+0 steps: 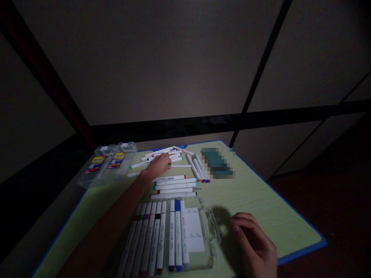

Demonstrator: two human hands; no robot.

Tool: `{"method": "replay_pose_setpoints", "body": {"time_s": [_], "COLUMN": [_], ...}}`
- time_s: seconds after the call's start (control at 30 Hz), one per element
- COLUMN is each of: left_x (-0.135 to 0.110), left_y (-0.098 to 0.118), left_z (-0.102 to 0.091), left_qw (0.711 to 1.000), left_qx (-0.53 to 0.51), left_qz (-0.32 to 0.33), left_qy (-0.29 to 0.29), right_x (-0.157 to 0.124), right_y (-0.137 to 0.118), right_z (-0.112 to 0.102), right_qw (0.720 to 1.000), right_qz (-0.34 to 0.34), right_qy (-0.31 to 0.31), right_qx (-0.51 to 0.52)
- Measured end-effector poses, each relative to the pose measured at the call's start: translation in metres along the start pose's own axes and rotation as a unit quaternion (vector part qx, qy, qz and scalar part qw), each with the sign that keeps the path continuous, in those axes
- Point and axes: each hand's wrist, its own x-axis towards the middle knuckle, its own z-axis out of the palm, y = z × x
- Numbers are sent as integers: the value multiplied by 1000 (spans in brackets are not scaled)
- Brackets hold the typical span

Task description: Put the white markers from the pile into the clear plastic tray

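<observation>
My left hand reaches far across the green table and rests on a loose pile of white markers at the back, fingers curled over them; whether it grips one is not visible. My right hand lies near the front right, fingers loosely bent, beside a clear plastic marker case that holds three markers. A row of several markers lies left of the case. More markers lie crosswise in the middle.
Two clear plastic boxes with yellow labels stand at the back left. A few markers and a blurred teal object lie at the back right. The table has a blue edge. The room is dim.
</observation>
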Motion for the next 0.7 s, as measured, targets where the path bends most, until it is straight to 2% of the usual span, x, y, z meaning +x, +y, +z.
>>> {"method": "replay_pose_setpoints", "body": {"time_s": [0.2, 0.53, 0.7], "left_x": [2, 0, 0], "left_y": [-3, -5, -4], "left_z": [3, 11, 12], "left_qw": [1000, 997, 996], "left_qx": [-1, 65, 81], "left_qz": [5, 26, 11], "left_qy": [5, -10, -19], "right_x": [-1, -2, -3], "right_y": [-1, 1, 3], "right_z": [1, 0, 0], "right_qw": [1000, 1000, 1000], "right_qz": [7, 20, 19], "right_qy": [12, 6, 9], "right_qx": [1, 16, 14]}}
